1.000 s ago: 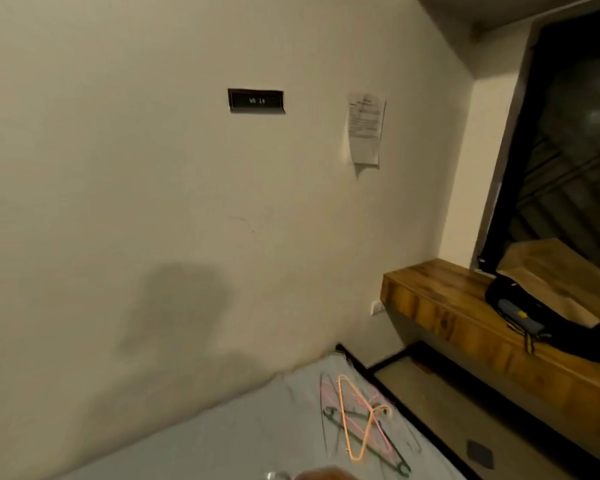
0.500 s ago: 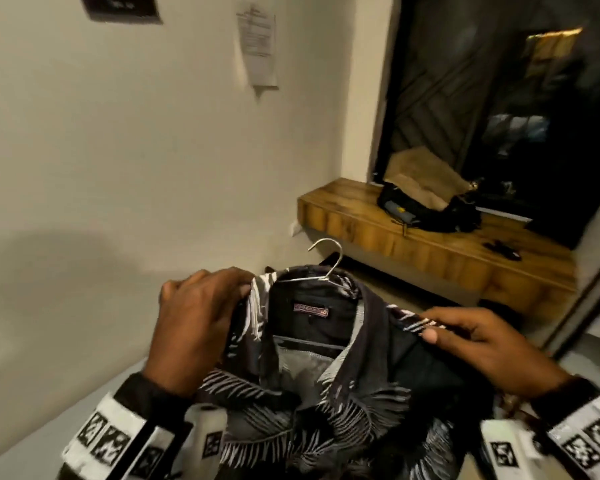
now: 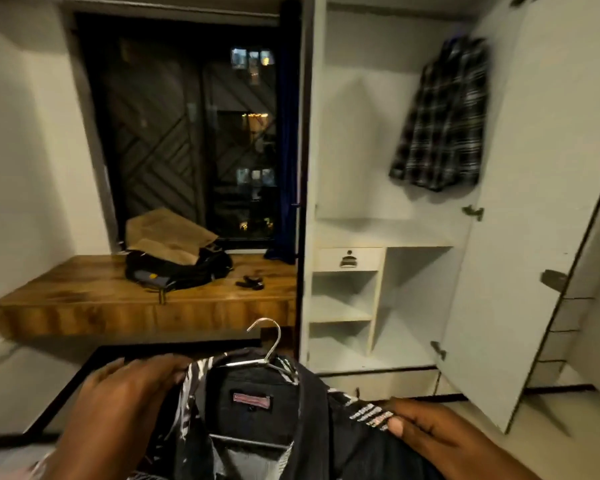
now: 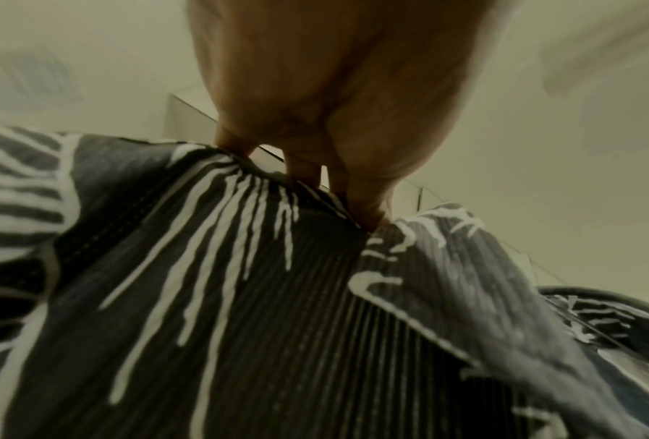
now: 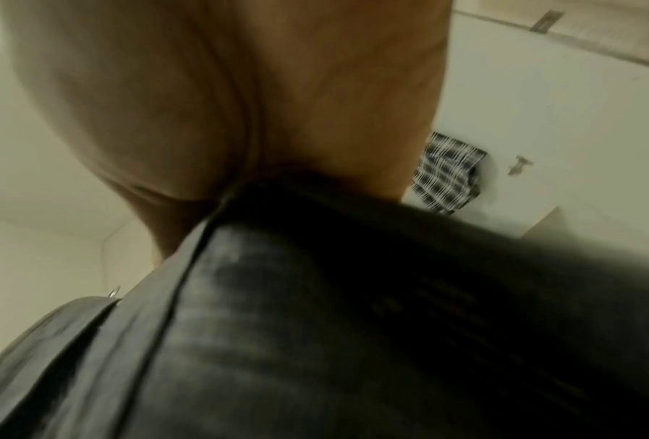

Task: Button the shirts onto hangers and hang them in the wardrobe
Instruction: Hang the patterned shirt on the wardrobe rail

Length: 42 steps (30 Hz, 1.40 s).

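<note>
Our left hand (image 3: 125, 407) grips the left shoulder of the black leaf-print shirt (image 3: 257, 427), fingers curled over the fabric edge, and our right hand (image 3: 440, 441) pinches the right shoulder, thumb on top. The shirt sits on a metal hanger (image 3: 265, 344), hook standing free above the collar. Half a second ago we faced the bare wall and the wooden surface (image 3: 94, 289); now we have turned, and the open wardrobe (image 3: 378, 230) fills the right of the head view, with a plaid shirt (image 3: 440, 123) already hanging inside. We judge the buttoning finished and the carrying under way; what is left is lifting the hook to the rail beside the plaid one.
</note>
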Available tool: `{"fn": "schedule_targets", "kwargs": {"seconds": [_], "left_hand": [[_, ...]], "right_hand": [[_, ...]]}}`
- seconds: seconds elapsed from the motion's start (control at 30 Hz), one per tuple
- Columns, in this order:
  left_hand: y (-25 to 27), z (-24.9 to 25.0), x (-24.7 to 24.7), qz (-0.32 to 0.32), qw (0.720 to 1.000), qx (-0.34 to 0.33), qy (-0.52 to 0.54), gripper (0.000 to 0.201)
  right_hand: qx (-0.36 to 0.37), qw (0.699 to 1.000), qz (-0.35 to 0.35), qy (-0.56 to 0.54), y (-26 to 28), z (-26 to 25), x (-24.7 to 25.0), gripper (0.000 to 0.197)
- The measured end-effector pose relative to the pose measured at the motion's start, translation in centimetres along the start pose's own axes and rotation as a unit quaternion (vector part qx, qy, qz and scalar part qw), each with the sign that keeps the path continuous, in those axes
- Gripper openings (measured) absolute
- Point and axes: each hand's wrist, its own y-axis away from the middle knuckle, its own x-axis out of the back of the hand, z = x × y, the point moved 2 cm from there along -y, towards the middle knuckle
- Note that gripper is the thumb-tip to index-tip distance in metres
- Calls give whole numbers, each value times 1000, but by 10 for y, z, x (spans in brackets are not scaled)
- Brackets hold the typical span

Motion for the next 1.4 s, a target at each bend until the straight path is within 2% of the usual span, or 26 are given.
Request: {"fn": "schedule_targets", "kwargs": {"seconds": [0.1, 0.17, 0.2, 0.23, 0.3, 0.4, 0.53, 0.63, 0.73, 0.8, 0.83, 0.87, 0.9, 0.93, 0.97, 1.03, 1.07, 1.13, 1.2, 1.23, 1.3, 1.37, 1.4], "left_hand": [[-51, 57, -63, 35, 996, -77, -5, 43], [-79, 92, -99, 5, 996, -82, 27, 66], [-98, 114, -114, -20, 995, -78, 62, 67], [-113, 131, -128, -35, 993, -70, 91, 59], [-142, 163, -158, -71, 986, -69, 134, 36], [-181, 200, -206, -94, 982, -70, 151, 24], [-239, 226, -277, -123, 971, -48, 198, 23], [-258, 243, -312, -110, 959, -31, 260, 53], [-263, 263, -350, -119, 935, -11, 334, 101], [-274, 274, -392, -130, 940, 13, 314, 136], [-282, 282, -412, -99, 951, 14, 291, 141], [-294, 292, -435, -54, 950, -6, 309, 123], [-302, 302, -449, -32, 947, -31, 317, 82], [-316, 313, -465, -36, 942, -38, 330, 54], [-330, 321, -476, -28, 941, -23, 337, 50], [-364, 342, -500, -28, 939, -38, 341, 47], [-380, 352, -517, -6, 945, -44, 324, 42], [-417, 375, -544, -45, 946, -69, 315, 44], [-460, 401, -568, -44, 946, -82, 310, 46], [-490, 417, -574, -38, 938, -65, 339, 47], [-551, 451, -593, 30, 926, -37, 374, 50], [-600, 477, -605, 108, 931, -11, 349, 51], [-616, 485, -611, 87, 934, 2, 347, 56]], "right_hand": [[-18, 996, 79, 21, 8, 48, 54, 29], [-21, 985, 173, 6, 11, 73, 80, 21], [-24, 971, 239, -6, 12, 86, 100, 20], [-25, 963, 268, -1, 12, 91, 117, 20], [-31, 962, 269, 42, 4, 100, 153, 16], [-18, 947, 314, 68, -15, 124, 202, 43], [-31, 936, 342, 71, -51, 145, 244, 29], [-44, 931, 353, 87, -83, 161, 274, 34], [-58, 916, 385, 99, -118, 182, 304, 28], [-68, 906, 405, 106, -141, 189, 326, 21], [-65, 899, 418, 117, -153, 189, 337, 21], [-59, 891, 432, 129, -166, 186, 352, 21], [-53, 884, 444, 134, -177, 183, 364, 21], [-44, 880, 454, 135, -190, 180, 379, 22], [-37, 873, 467, 135, -201, 180, 392, 23], [-23, 861, 490, 135, -229, 181, 423, 26], [-18, 857, 496, 135, -242, 182, 438, 27], [6, 851, 509, 130, -269, 182, 473, 30], [44, 848, 517, 109, -297, 180, 510, 33], [64, 849, 516, 97, -310, 178, 527, 33], [92, 850, 512, 76, -340, 175, 566, 32], [107, 854, 505, 65, -370, 175, 606, 31], [110, 854, 505, 64, -384, 176, 625, 31]]}}
